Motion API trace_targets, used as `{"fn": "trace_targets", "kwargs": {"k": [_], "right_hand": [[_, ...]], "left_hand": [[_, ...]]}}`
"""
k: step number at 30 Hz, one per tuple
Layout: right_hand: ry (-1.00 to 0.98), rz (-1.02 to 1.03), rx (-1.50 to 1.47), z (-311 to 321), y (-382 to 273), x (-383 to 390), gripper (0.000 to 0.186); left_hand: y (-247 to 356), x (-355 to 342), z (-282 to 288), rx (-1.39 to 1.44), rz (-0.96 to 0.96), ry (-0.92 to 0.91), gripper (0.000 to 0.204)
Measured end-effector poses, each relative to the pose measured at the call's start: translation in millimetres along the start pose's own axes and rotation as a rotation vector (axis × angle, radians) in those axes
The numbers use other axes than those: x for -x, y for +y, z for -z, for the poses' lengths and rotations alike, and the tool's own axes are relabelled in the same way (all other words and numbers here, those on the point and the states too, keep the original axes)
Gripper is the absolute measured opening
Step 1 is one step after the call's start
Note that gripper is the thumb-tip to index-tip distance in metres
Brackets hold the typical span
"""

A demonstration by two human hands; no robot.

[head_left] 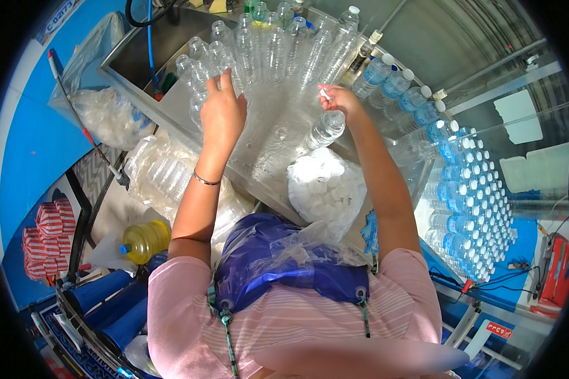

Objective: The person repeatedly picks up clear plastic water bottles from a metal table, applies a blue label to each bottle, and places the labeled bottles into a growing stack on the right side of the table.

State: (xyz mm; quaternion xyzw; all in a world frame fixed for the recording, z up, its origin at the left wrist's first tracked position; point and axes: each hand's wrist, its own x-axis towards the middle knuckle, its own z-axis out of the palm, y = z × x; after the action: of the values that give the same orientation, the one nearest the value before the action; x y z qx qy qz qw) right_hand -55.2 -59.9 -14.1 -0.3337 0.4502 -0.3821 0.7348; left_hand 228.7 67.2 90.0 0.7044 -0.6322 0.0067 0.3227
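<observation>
My left hand (223, 114), fingers stretched out, is at the near edge of a group of clear, uncapped plastic bottles (274, 57) on a wet metal table (269, 136). Whether its fingertips touch a bottle I cannot tell. My right hand (342, 101) pinches a small white cap (324, 94) between thumb and fingers. Just below that hand a single clear bottle (325, 130) leans toward the right in this view. Closer to me is a clear bag of white caps (327, 189).
Capped bottles with blue labels (395, 86) line the right side, and many more (464, 202) stand beyond my right arm. Bags of empty bottles (164, 170) lie left of the table. A metal basin (129, 60) with a blue hose is at far left.
</observation>
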Motion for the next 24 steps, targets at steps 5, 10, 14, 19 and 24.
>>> {"fn": "trace_targets", "kwargs": {"k": [5, 10, 14, 19, 24], "right_hand": [[0.017, 0.014, -0.244, -14.9, -15.3, 14.6, 0.047], [0.051, 0.166, 1.009, -10.9, -31.8, 60.7, 0.036], [0.208, 0.572, 0.993, -25.9, -31.3, 106.6, 0.031], [0.05, 0.984, 1.147, -53.6, -21.0, 155.5, 0.033], [0.187, 1.152, 1.184, -65.0, 5.6, 148.3, 0.029]], "left_hand": [[5.6, -7.0, -15.8, 0.157, -0.186, -0.069, 0.058], [36.6, -24.9, -62.6, 0.548, -0.342, -0.163, 0.064], [67.2, -36.6, -102.7, 0.757, -0.348, -0.164, 0.07], [92.1, -45.2, -127.5, 0.83, -0.358, -0.18, 0.073], [99.1, -48.9, -129.8, 0.842, -0.347, -0.188, 0.075]]}}
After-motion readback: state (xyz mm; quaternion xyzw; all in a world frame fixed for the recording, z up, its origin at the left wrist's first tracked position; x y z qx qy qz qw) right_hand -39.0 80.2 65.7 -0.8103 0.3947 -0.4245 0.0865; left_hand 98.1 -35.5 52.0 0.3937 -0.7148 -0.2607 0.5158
